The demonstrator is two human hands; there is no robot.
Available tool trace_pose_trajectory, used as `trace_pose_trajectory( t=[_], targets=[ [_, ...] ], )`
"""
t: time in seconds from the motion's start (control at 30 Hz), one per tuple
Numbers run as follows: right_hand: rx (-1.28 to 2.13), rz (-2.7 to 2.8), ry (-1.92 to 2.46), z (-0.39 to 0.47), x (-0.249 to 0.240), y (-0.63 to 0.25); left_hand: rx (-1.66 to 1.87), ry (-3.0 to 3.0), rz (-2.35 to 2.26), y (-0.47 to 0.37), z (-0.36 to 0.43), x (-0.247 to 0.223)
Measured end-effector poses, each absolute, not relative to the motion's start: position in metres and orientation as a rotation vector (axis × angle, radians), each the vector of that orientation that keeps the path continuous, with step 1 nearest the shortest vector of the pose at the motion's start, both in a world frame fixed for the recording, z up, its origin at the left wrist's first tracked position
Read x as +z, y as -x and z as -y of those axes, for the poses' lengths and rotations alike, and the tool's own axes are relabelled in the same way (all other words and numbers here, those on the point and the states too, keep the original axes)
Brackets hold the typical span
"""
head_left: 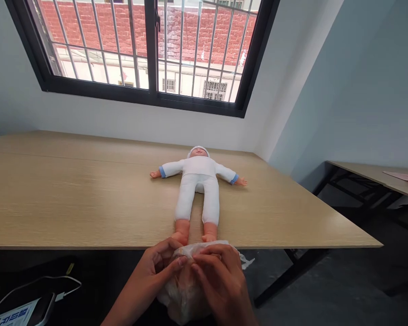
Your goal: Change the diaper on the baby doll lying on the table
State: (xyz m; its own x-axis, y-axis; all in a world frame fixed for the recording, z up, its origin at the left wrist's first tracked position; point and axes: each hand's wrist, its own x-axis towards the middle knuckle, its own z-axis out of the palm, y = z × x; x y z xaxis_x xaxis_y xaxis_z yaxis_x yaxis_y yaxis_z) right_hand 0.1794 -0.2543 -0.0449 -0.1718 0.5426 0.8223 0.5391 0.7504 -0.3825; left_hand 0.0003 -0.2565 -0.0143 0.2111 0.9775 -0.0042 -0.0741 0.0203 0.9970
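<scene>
Lengthwise down from left hand and right hand, translucent bag.

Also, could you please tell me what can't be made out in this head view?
All in the head view:
- Whether the crumpled plastic contains anything: hidden by its folds, the left hand and the right hand.
- The back of the doll: hidden beneath its body.
- The whole dark device: cut off by the bottom edge.
- The full pink item: cut off by the right edge.
</scene>
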Motion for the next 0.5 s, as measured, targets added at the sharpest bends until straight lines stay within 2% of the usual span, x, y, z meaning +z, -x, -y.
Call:
trace_pose_trajectory(
  t=[0.5],
  targets=[
    [0.118, 1.816, 0.875, 0.254, -0.046, -0.181, 0.945, -1.311, -0.922, 0.005, 0.255, -0.02]
  ],
)
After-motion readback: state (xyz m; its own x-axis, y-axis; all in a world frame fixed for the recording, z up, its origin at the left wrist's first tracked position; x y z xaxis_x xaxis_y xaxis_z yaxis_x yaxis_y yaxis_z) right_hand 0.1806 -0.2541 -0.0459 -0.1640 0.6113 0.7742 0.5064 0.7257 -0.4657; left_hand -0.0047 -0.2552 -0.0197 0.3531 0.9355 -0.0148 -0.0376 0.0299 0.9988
